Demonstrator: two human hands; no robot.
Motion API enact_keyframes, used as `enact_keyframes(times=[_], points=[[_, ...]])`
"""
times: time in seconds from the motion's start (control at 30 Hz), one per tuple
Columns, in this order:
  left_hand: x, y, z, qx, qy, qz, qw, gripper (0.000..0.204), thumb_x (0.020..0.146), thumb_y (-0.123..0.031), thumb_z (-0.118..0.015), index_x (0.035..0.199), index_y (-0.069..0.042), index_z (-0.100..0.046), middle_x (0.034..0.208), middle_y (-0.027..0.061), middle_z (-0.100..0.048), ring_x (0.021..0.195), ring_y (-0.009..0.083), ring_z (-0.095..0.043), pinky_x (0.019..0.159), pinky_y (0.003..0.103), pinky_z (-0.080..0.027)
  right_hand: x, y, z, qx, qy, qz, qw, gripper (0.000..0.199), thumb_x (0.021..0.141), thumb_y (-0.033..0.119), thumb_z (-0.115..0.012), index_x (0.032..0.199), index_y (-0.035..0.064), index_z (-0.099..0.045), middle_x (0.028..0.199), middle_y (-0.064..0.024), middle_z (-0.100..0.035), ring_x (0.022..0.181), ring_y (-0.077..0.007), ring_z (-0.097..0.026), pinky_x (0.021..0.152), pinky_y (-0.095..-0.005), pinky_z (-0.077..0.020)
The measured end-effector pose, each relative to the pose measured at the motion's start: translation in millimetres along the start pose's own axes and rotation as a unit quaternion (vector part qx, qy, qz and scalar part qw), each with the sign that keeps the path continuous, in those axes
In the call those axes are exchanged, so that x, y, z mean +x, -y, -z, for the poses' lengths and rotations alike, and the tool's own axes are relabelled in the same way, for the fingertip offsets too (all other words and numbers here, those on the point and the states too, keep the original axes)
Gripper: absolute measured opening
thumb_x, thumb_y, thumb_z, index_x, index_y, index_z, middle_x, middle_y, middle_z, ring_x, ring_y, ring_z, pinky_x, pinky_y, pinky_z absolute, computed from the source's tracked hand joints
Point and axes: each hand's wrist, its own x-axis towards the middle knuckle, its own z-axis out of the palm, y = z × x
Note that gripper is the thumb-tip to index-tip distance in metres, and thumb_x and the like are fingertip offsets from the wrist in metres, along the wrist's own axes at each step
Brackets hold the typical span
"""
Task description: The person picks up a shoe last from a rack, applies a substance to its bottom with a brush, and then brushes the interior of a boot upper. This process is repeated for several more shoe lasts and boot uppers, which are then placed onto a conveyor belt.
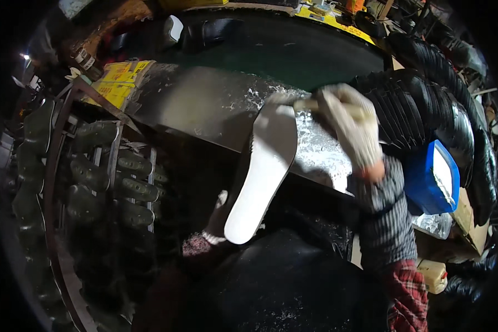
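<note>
A foot-shaped sole (265, 171), bright white with its toe end in shadow, faces up at a slant above the near edge of the bench. A dark toothed edge shows along its left side. My left hand (218, 221), in a pale glove, grips it from the left near the heel end; most of the fingers are hidden beneath. My right hand (349, 119), gloved and slightly blurred, closes around the pale handle of a brush (305, 104). The brush's blurred head lies at the toe end of the sole.
White smears cover part of the bench (199, 105). A blue tub (434, 177) holding white material stands right of my forearm. Black curved pieces (409, 105) are stacked behind it. At left, a metal rack (113, 157) carries several dark sole-shaped pieces. A yellow jug (432, 275) sits lower right.
</note>
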Motion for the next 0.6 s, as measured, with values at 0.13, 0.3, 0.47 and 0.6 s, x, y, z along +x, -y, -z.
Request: enact_keyframes(times=[0.13, 0.3, 0.47, 0.6], points=[[5.7, 4.2, -8.8, -0.114, 0.024, -0.003, 0.993, 0.084, 0.091, -0.070, -0.029, 0.151, -0.010, -0.023, 0.151, 0.0168, -0.031, 0.134, 0.0412, -0.036, 0.111, 0.063, -0.021, -24.7, 8.8, -15.5, -0.038, 0.094, 0.079, 0.992, 0.023, 0.091, 0.022, -0.064, 0.085, 0.0002, -0.066, 0.070, -0.0070, -0.067, 0.063, -0.0120, -0.063, 0.059, -0.0248, -0.0498], [-8.2, 4.8, 17.8, -0.094, -0.170, -0.081, 0.978, 0.077, 0.097, -0.061, -0.028, 0.145, -0.002, -0.029, 0.140, 0.0201, -0.044, 0.123, 0.0338, -0.051, 0.100, 0.042, -0.048, -91.8, 27.1, -15.7, -0.057, 0.227, 0.177, 0.956, 0.018, 0.089, 0.018, -0.063, 0.084, 0.0015, -0.069, 0.068, -0.0115, -0.065, 0.061, -0.0209, -0.066, 0.057, -0.0296, -0.0524], [27.3, 21.6, -52.4, -0.019, -0.086, -0.086, 0.992, 0.071, 0.094, -0.063, -0.035, 0.134, -0.006, -0.045, 0.124, 0.0207, -0.057, 0.079, 0.0387, -0.068, 0.052, 0.051, -0.059, -103.3, 33.7, -25.3, -0.021, 0.127, -0.035, 0.991, 0.020, 0.096, 0.016, -0.056, 0.094, -0.0005, -0.066, 0.079, -0.0053, -0.068, 0.065, -0.0130, -0.064, 0.059, -0.0231, -0.0513], [10.4, 22.4, -43.8, -0.052, -0.087, -0.080, 0.992, 0.076, 0.093, -0.065, -0.036, 0.140, -0.005, -0.040, 0.125, 0.0260, -0.054, 0.108, 0.0416, -0.059, 0.073, 0.051, -0.059, -128.3, 17.6, -6.2, -0.044, 0.245, 0.186, 0.951, 0.020, 0.094, 0.014, -0.058, 0.101, -0.0044, -0.062, 0.084, -0.0126, -0.067, 0.072, -0.0189, -0.066, 0.060, -0.0246, -0.0562]])
